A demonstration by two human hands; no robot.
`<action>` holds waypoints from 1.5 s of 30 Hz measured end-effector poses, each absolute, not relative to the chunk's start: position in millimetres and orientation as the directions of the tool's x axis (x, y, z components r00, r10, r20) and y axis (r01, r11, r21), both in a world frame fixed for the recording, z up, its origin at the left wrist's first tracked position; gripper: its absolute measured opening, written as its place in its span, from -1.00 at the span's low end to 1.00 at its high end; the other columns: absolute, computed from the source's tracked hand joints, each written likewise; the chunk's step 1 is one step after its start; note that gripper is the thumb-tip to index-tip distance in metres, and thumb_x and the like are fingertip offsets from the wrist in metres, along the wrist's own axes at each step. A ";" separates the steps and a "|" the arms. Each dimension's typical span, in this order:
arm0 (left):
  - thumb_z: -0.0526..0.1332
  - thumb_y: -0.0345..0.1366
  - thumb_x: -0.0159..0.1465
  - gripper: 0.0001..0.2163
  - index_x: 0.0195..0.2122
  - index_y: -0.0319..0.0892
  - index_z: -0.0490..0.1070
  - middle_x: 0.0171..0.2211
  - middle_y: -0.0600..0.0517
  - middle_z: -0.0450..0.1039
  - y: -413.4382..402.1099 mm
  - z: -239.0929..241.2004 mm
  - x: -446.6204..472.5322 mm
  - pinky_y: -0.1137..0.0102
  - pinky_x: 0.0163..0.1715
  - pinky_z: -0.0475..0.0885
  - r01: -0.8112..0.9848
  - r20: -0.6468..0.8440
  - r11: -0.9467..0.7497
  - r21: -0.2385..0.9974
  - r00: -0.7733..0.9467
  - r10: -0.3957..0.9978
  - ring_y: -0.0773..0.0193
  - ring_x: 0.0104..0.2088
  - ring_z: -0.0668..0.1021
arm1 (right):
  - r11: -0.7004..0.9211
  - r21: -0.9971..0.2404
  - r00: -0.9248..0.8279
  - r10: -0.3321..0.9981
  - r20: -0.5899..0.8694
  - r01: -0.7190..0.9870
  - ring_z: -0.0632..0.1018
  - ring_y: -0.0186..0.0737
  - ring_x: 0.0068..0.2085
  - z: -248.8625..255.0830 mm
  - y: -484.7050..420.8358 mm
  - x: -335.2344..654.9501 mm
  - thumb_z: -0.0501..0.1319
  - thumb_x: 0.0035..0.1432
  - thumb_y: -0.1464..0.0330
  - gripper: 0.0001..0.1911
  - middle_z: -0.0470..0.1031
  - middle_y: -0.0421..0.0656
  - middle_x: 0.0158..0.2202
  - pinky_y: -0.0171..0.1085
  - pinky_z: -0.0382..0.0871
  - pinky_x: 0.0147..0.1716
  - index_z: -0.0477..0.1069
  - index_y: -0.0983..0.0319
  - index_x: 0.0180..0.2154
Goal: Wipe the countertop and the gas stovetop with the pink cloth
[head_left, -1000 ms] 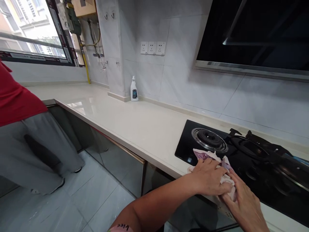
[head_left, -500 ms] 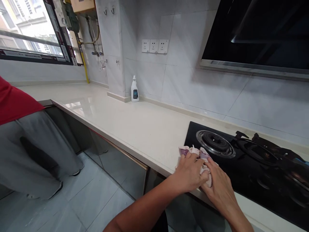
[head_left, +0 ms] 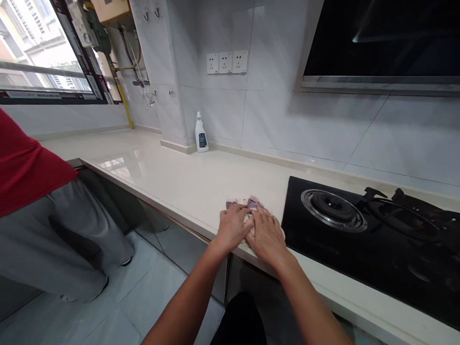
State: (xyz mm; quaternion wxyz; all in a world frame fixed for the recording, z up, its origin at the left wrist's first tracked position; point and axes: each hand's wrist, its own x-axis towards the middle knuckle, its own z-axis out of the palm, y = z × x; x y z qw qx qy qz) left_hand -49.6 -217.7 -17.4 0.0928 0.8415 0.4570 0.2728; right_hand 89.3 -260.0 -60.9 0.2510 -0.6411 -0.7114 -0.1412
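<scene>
A crumpled white and purple cloth (head_left: 247,203) lies on the cream countertop (head_left: 179,177), just left of the black gas hob (head_left: 366,239). My left hand (head_left: 232,226) and my right hand (head_left: 265,234) press down on it side by side, fingers curled over the fabric. Most of the cloth is hidden under both hands; only its far edge shows.
A white spray bottle (head_left: 201,132) stands by the wall at the back. The hob has a bare burner ring (head_left: 333,216) and black pan supports (head_left: 406,215). A range hood (head_left: 384,43) hangs above. A person in a red top and grey trousers (head_left: 43,225) stands at left.
Both hands have slid the cloth leftward, off the front left corner of the hob and onto the countertop. The view has shifted left with them.
</scene>
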 end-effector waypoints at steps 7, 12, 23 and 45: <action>0.16 -0.24 0.46 -0.73 0.12 -0.01 0.54 0.24 -0.01 0.50 -215.1 -20.2 -55.7 0.10 0.27 0.28 0.742 0.400 -0.550 0.382 0.404 0.823 0.14 0.28 0.45 | 0.192 -0.159 -0.076 0.833 0.547 0.968 0.41 0.18 0.32 -62.4 -259.1 82.6 0.11 0.36 0.21 -0.45 0.35 0.23 0.34 0.21 0.22 0.31 0.28 0.35 0.27; 0.13 -0.23 0.47 -0.72 0.12 -0.03 0.52 0.25 -0.02 0.50 -229.4 -23.0 -51.8 0.11 0.31 0.27 0.753 0.415 -0.565 0.336 0.420 0.807 0.15 0.31 0.44 | 0.275 -0.162 -0.135 0.804 0.579 0.948 0.44 0.15 0.30 -66.0 -278.8 95.1 0.14 0.34 0.25 -0.47 0.38 0.21 0.32 0.17 0.24 0.33 0.31 0.37 0.25; 0.13 -0.23 0.43 -0.77 -0.01 -0.13 0.52 0.05 -0.12 0.51 -279.9 -28.7 -31.9 0.09 0.07 0.40 0.765 0.493 -0.558 0.322 0.368 0.788 0.01 0.09 0.51 | 0.446 -0.178 -0.237 0.724 0.647 0.877 0.43 0.04 0.30 -62.5 -323.2 123.4 0.11 0.36 0.32 -0.49 0.44 0.12 0.26 0.16 0.26 0.34 0.20 0.31 0.29; 0.16 -0.05 0.32 -0.64 0.03 -0.09 0.51 0.06 -0.18 0.46 -389.9 -54.4 100.5 -0.01 0.02 0.36 0.493 0.568 -0.759 0.424 0.508 0.647 -0.08 0.03 0.47 | 0.257 -0.244 -0.043 0.764 0.643 0.935 0.53 0.05 0.16 -82.2 -463.9 255.0 0.08 0.32 0.23 -0.49 0.51 -0.02 0.20 0.07 0.40 0.12 0.21 0.11 0.27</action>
